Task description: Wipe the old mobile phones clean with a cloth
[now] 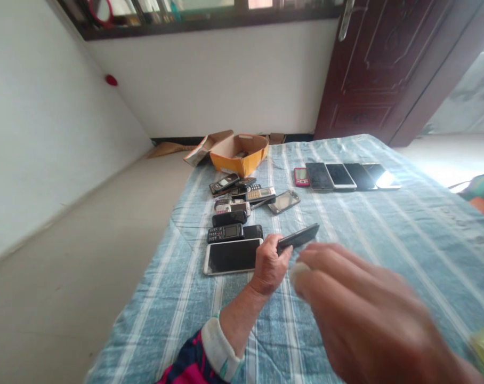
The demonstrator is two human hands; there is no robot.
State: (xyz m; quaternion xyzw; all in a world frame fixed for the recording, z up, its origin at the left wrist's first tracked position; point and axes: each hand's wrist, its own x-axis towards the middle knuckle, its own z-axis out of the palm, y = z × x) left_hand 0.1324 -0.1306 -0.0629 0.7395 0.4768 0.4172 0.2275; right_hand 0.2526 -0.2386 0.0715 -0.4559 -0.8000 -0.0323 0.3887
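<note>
My left hand (pixel 271 264) is closed around one end of a dark smartphone (pixel 300 237), which it holds tilted above the cloth. Close to the camera is my right hand (pixel 357 298), smeared by motion, its fingers curled together. Something small and whitish shows at its fingertips; I cannot make out whether it is a nail or a held thing. Beside my left wrist lies a large white-framed phone (pixel 234 257), its screen dark. Just behind that are a black keypad phone (pixel 226 233) and another black phone (pixel 253 232), partly covered.
A blue striped cloth (pixel 346 224) covers the surface. Several old phones (pixel 242 197) lie heaped before an open orange box (pixel 245 160). At the back right, a small red phone (pixel 301 176) begins a row of smartphones (pixel 340 176). A door (pixel 370 74) stands behind.
</note>
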